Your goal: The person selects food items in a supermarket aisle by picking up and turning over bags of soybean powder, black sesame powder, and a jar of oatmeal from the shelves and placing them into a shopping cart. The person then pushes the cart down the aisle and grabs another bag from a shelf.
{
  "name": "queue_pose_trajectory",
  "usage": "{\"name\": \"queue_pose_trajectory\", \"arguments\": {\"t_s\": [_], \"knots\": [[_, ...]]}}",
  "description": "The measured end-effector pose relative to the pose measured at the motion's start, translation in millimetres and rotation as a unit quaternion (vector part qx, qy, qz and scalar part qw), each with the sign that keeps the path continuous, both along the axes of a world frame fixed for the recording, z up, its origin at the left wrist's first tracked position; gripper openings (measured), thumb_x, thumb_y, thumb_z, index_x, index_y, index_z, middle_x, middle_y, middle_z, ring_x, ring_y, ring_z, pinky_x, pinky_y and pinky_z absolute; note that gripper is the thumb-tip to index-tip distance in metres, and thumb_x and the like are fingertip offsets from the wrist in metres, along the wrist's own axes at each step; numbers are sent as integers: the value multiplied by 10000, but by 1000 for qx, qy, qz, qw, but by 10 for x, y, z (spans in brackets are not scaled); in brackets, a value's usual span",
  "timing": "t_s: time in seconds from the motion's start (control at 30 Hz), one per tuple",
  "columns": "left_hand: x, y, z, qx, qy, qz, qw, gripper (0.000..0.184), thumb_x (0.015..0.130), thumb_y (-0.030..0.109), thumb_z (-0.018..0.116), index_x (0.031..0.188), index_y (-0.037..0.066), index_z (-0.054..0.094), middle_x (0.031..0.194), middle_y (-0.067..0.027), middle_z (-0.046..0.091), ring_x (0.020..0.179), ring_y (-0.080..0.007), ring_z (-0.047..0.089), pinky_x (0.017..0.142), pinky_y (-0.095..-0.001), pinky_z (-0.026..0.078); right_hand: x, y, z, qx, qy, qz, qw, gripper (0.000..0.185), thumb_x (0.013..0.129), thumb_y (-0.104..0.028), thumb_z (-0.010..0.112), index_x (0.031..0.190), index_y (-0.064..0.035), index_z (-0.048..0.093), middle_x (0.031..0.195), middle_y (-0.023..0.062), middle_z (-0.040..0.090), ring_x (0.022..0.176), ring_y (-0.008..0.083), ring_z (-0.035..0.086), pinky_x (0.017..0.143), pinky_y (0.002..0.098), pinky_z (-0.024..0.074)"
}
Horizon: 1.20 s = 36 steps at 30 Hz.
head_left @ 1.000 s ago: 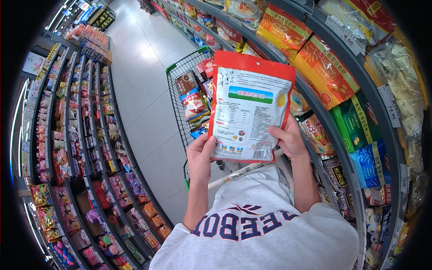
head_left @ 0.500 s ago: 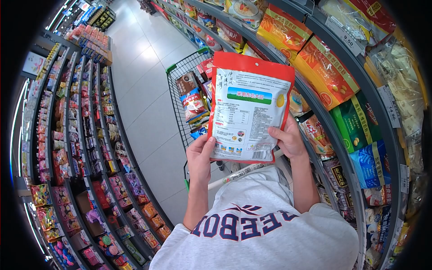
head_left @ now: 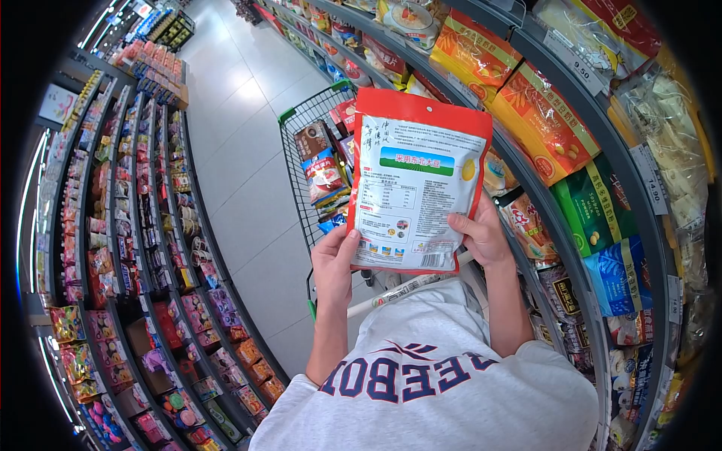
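Between my two hands is a red-edged bag of soybean powder (head_left: 417, 188), its printed white back turned up toward me. My left hand (head_left: 333, 259) grips its lower left edge, thumb on top. On the lower right edge, my right hand (head_left: 483, 231) is closed the same way, fingers behind the bag. A green-edged shopping cart (head_left: 294, 195) stands beyond and under the bag, which covers part of it. Packaged goods lie inside, among them a brown pack (head_left: 312, 140) and a red-and-white bag (head_left: 325, 177).
Close on my right runs a shelf with orange soybean powder bags (head_left: 545, 120), a green bag (head_left: 594, 203) and a blue bag (head_left: 620, 275). Shelves of small colourful packets (head_left: 101, 263) line the left side. A tiled aisle floor (head_left: 233, 143) stretches ahead.
The top of the bag has tilted very slightly. Both hands keep their hold in the same place, and the cart has not moved.
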State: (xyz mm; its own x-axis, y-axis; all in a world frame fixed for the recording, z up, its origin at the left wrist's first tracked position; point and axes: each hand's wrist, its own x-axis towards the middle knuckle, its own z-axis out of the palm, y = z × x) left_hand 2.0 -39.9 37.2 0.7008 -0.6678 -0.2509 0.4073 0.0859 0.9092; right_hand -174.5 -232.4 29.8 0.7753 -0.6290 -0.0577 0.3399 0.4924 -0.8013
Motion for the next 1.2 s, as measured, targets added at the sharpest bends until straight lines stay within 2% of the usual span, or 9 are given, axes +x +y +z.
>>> {"name": "queue_pose_trajectory", "arguments": {"t_s": [0.83,1.2], "knots": [[-16,8,33,1,7,-2,1000,227,1006,113,624,1143,-57,685,1005,-133,747,811,-168,744,647,-305,643,-21,13,18,-2,-4,2,1000,566,893,25,720,1407,-10,484,1327,126,642,1208,214,624,1027,375,510],[-1,4,25,-4,-3,2,1000,225,1004,104,632,1147,-60,688,1021,-132,748,850,-152,731,722,-288,612,-9,5,51,-7,-10,-2,1000,563,897,23,717,1403,-8,470,1320,126,644,1193,211,633,1007,371,525]]}}
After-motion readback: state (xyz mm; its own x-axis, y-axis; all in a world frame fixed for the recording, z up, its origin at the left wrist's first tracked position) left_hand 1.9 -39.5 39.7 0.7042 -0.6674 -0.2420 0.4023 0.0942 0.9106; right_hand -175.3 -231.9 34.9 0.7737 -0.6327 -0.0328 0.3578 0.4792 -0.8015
